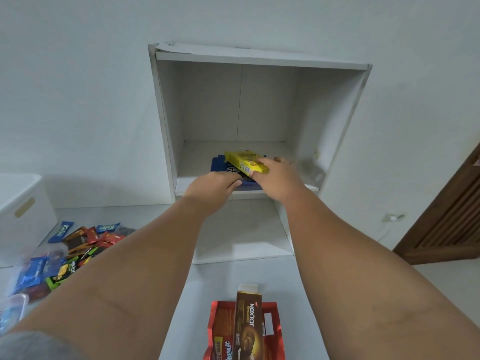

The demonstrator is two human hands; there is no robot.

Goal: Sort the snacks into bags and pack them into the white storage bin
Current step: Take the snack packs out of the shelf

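head: right hand [275, 179] grips one yellow box [242, 161].

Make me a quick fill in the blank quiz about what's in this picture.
The right hand grips a box coloured ____.
The left hand grips a packet coloured ____.
The Nextar box lies on a bag coloured ____.
The white storage bin stands on the person's ____ side.
Missing words: yellow, blue, red, left.

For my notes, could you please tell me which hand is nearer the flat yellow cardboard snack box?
Right. The right hand grips the flat yellow cardboard snack box; the left hand is just left of it, holding a blue plastic packet.
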